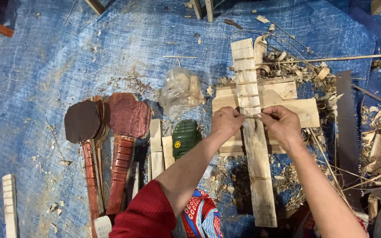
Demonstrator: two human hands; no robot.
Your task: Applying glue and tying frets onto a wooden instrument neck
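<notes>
Near edge: a long notched wooden slat (257, 145) lies lengthwise on the blue tarp (45, 66), crossing a flat board (307, 110). At mid-length the left hand (226, 122) and right hand (282, 123) each pinch a thin strip (253, 116) across it. Farther notches appear cut; the near half shows only one.

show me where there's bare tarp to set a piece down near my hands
The widest bare stretch of blue tarp is upper left, bordered by the dark red paddle-shaped pieces and the crumpled plastic bag; only light sawdust there. Around both hands it is crowded: the notched plank, shavings and the saw blade to the right.
</notes>
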